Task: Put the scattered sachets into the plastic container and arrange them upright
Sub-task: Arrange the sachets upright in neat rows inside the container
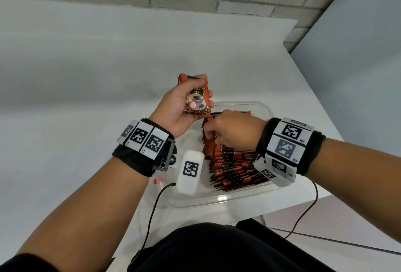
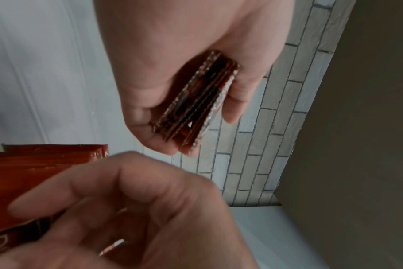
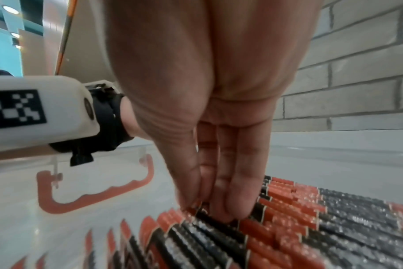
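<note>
Head view: the left hand (image 1: pixel 178 107) grips a stack (image 1: pixel 196 96) of sachets above the container (image 1: pixel 219 200) on the table (image 1: pixel 86 76); the right hand (image 1: pixel 230 128) reaches into the upright row (image 1: pixel 230 159). Left wrist view: fingers (image 2: pixel 239 91) and thumb clamp the stack's edges. Right wrist view: fingertips (image 3: pixel 232 205), pressed together, pinch a sachet top in the row.

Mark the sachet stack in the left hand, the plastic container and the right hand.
sachet stack (image 1: pixel 196 98), head view, on the printed front of the top sachet.
container (image 1: pixel 263 107), head view, on its bare far rim.
right hand (image 1: pixel 232 128), head view, on the back of the hand.
</note>
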Demonstrator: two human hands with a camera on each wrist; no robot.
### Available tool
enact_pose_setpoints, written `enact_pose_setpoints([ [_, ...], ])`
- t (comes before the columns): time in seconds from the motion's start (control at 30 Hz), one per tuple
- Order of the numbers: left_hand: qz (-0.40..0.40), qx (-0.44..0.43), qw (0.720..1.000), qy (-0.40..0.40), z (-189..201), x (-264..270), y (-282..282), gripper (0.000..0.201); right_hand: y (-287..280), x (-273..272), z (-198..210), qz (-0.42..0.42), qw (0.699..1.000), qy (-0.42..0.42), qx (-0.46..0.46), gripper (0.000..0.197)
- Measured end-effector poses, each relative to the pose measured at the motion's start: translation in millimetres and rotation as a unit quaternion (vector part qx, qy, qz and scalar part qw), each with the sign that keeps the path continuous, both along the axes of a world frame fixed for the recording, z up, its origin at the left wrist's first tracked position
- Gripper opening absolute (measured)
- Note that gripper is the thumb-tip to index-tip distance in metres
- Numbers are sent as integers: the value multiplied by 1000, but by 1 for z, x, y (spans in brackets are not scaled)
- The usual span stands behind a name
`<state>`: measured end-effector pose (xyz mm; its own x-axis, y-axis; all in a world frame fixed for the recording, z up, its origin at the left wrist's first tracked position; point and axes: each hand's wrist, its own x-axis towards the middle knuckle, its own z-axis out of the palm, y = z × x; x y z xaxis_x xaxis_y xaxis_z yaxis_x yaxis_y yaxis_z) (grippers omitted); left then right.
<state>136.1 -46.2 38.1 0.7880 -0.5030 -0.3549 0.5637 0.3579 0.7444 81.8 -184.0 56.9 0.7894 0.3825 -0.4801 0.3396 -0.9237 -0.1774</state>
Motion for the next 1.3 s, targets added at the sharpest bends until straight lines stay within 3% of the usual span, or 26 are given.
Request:
enact_pose_setpoints([
  [0.17,3,-4,1000,2,-1,0,-1,23,-3,-2,-5,-5,1000,-4,4,17],
  [0.4,-11,-37,999,13,1,-3,-3,23,-24,-9,20,-121,987,-61,82,11],
  [0.5,-65,-14,997,-31,2,-7,-4,31,-41,-15,33,-267,930,-146,206,10],
  [0.57,-96,-15,994,-50,4,-11,-7,34,-44,-22,38,-358,869,-141,312,15],
  [0.6,-108,-19,992,-56,5,-13,-8,36,-43,-26,39,-373,853,-125,344,20],
  [0.73,-142,-29,986,-81,8,-20,-16,39,-41,-38,33,-333,859,-112,373,38],
  [0.83,-153,-30,984,-83,9,-23,-21,38,-43,-43,32,-338,835,-118,419,43],
  [0.93,-164,-41,983,-70,10,-24,-23,32,-49,-50,38,-348,821,-85,444,35],
  [1.03,-129,-25,990,-52,11,-21,-20,36,-65,-62,41,-350,842,-61,406,16],
  [1.17,-97,-1,994,-45,8,-17,-16,39,-85,-86,35,-288,916,-60,274,23],
  [1.3,-94,0,995,-39,5,-16,-16,34,-90,-107,28,-225,954,-39,192,23],
])
